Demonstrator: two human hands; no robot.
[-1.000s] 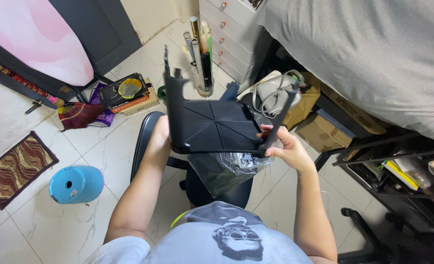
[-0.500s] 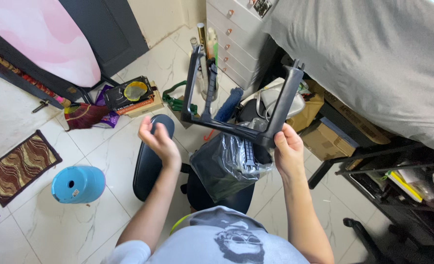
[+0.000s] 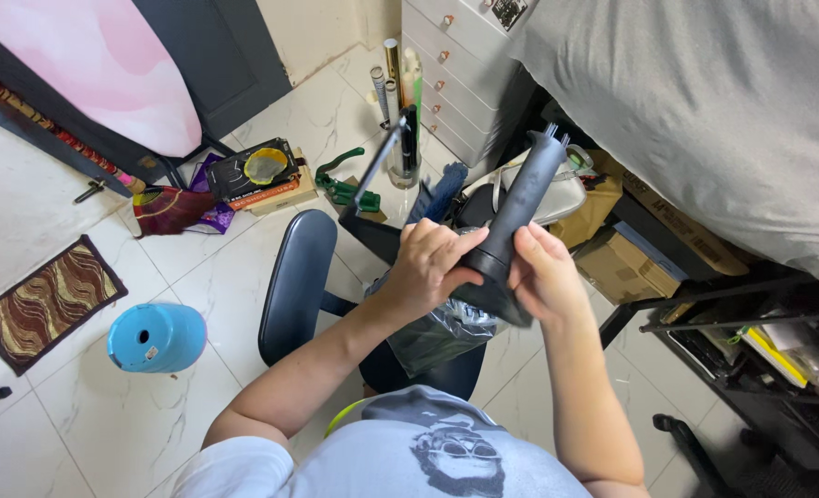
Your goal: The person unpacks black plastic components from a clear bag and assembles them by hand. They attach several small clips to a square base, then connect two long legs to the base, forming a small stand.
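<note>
Since a second ago the black chair part has been turned from flat face to edge-on. Both the left hand and right hand are clamped on it above the plastic-wrapped chair seat; its long axis slants up-right toward the bed.

Both hands, left hand and right hand, grip black chair part mid-frame, above chair seat; blue stool lower left.
</note>
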